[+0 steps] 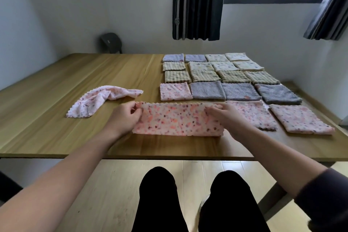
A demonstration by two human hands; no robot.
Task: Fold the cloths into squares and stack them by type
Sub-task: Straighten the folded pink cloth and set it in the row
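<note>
A pink speckled cloth [177, 119], folded into a long strip, lies near the table's front edge. My left hand [125, 117] pinches its far left corner, and my right hand [224, 117] pinches its far right corner. A crumpled pink speckled cloth [98, 100] lies unfolded to the left. Folded squares lie in rows on the right: pink speckled ones [299, 118], grey ones [207, 90], checked tan ones [177, 77], cream spotted ones [224, 66] and lilac ones [173, 57].
The wooden table [56, 84] has bare wood on its left half. A dark stool [111, 42] stands by the far wall. Dark curtains [197, 3] hang beside a window. My knees are below the table's front edge.
</note>
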